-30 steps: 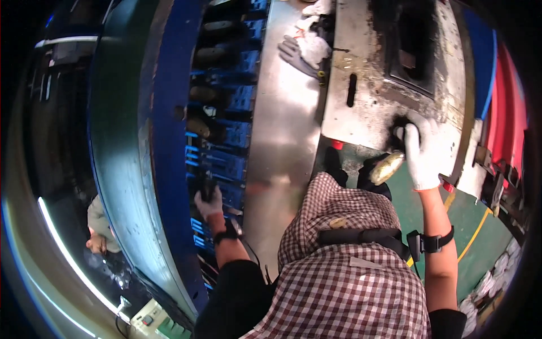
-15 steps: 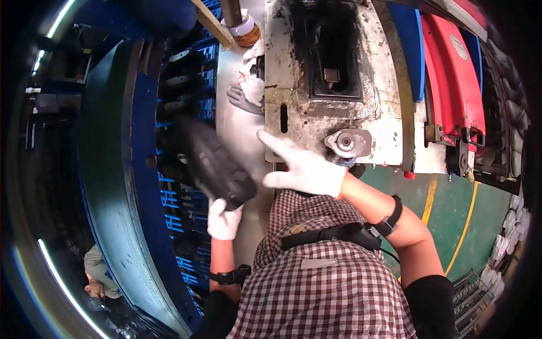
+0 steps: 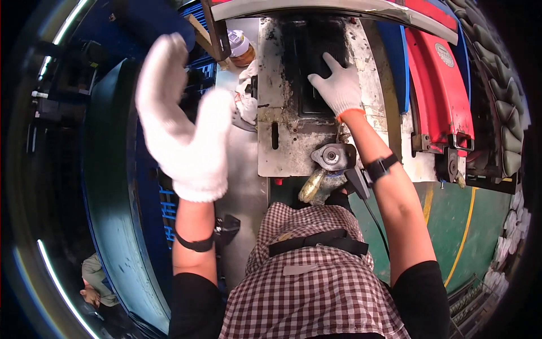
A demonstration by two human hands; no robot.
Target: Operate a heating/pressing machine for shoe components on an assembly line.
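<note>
Raised since earlier, the left hand (image 3: 183, 124), thumb wide apart, holds nothing; the right hand (image 3: 339, 87), spread, has shifted over one table's (image 3: 296, 155) single dark recess (image 3: 307, 65), touch unclear. One jar (image 3: 241, 50) stands left.

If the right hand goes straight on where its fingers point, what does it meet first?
Probably the pale bar at the top of the picture, past the blackened area under the right hand; depth is unclear, so it may pass below the bar.
</note>
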